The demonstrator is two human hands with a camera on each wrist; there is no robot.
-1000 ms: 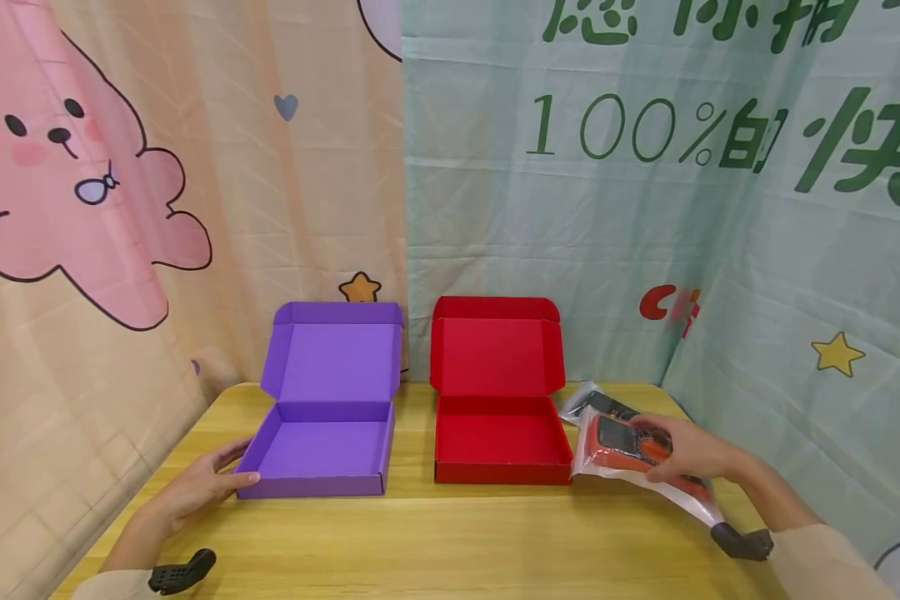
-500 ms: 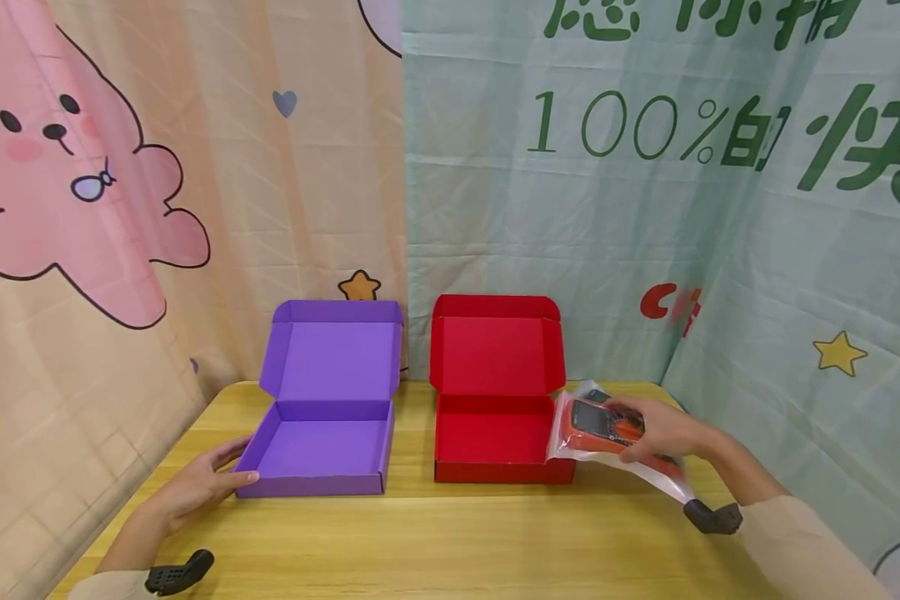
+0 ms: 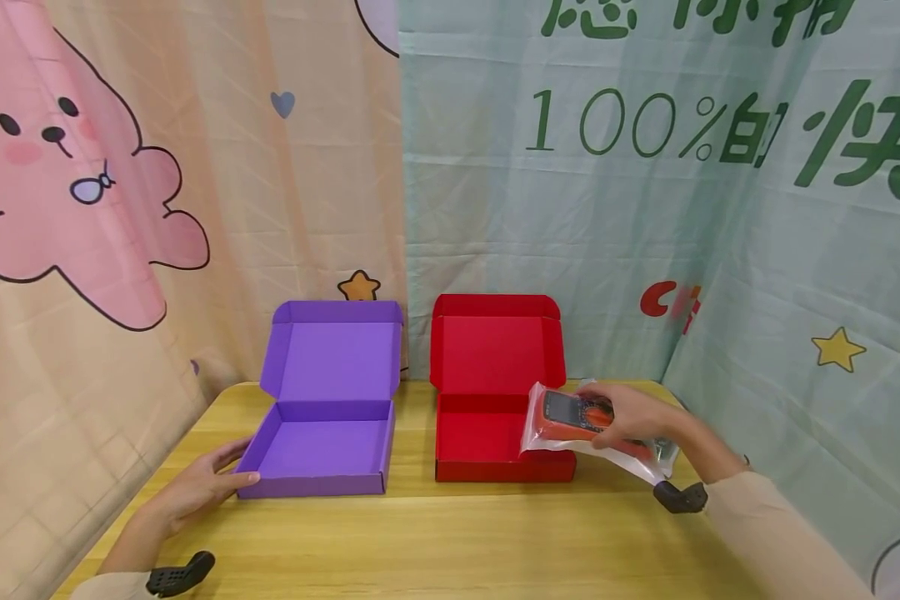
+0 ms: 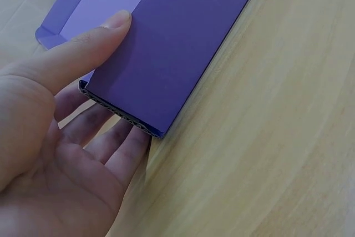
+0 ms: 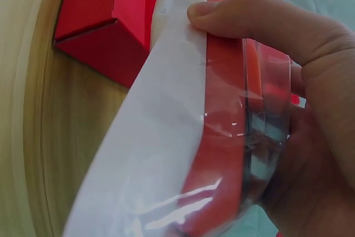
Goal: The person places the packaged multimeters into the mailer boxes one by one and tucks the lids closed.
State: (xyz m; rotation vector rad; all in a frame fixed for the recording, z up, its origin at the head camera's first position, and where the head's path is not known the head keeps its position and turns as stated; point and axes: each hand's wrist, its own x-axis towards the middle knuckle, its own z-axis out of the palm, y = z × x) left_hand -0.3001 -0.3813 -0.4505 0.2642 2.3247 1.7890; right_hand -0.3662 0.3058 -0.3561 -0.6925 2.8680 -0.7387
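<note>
An orange multimeter [image 3: 562,410] with a dark screen, sealed in a clear plastic bag, hangs over the right side of the open red box [image 3: 480,468]. My right hand [image 3: 633,412] grips it from above; in the right wrist view the thumb presses the bag's white edge [image 5: 150,115], while the other fingers are partly hidden behind it. At the near left corner of the open purple box [image 3: 311,486], my left hand [image 3: 195,493] holds on. Its thumb lies on the front wall [image 4: 161,43] in the left wrist view, with the fingers around the side wall.
Another bagged dark item [image 3: 667,454] lies on the wooden table [image 3: 420,542], mostly hidden beneath the right hand and multimeter. Both box lids stand raised, the purple lid [image 3: 337,358] and the red lid [image 3: 495,354], near printed curtains [image 3: 495,225].
My right hand has carried the bagged multimeter leftward and slightly up, from beside the red box to over its right part. The left hand stays at the purple box.
</note>
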